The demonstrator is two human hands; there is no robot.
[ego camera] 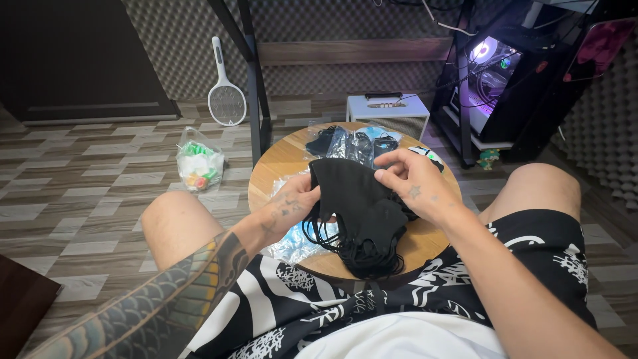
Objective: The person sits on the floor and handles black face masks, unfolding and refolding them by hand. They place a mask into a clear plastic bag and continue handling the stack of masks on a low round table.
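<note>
My left hand (pixel 297 203) fingers pinch the left edge of a stack of black masks (pixel 355 206), right hand (pixel 413 181) fingers grip its top-right edge, so both are clenched on the stack, which sits just above a small round table (pixel 282 163) btwn my knees, ear loops hanging off its near end. Clear wrapper (pixel 292 242) lies under the stack; bagged masks (pixel 352 143) sit at the table's far edge. Outward on the floor: plastic bag (pixel 197 163), racket-type swatter (pixel 226 100), white speaker box (pixel 389 114).
</note>
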